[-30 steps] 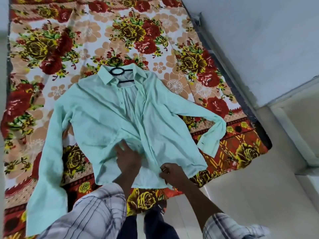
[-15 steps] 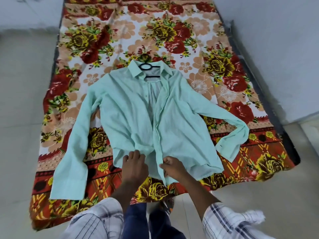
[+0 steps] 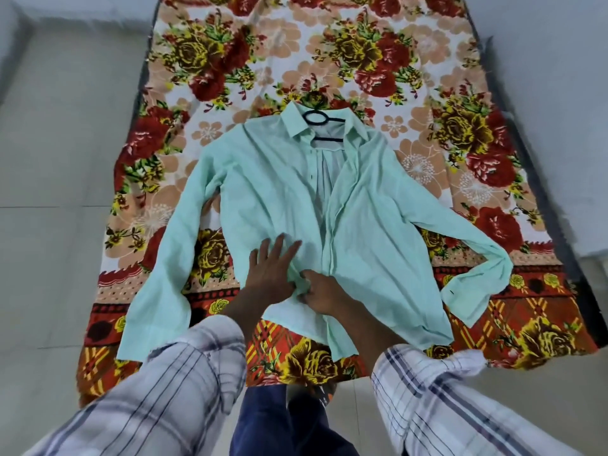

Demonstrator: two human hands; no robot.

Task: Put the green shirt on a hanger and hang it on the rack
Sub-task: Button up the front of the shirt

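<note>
**Hands at the shirt front, hanger already in the collar**

Both hands work low on the pale green long-sleeved cotton shirt (image 3: 378, 232). Her or his left hand (image 3: 271, 271) lies flat with fingers spread, pressing down the left front panel and gripping nothing. Just beside it, the right hand (image 3: 324, 296) has its fingers curled, pinching a small fold of cloth at the front edge near the hem.

As for progress, the thin black hanger (image 3: 316, 118) already sits inside the shirt. Its hook pokes out of the collar and a short stretch of its bar shows in the open neck. The front hangs open down the middle, so the step in hand looks like closing or straightening the lower front. Lifting the shirt and hanging it up remain to be done, and no rack is in view.

Spread face up with both sleeves out, the shirt lies on a red and yellow floral cloth mat (image 3: 230, 60) on the pale tiled floor (image 3: 65, 126). Its collar is well away from the hands and its hem is nearest them.
</note>
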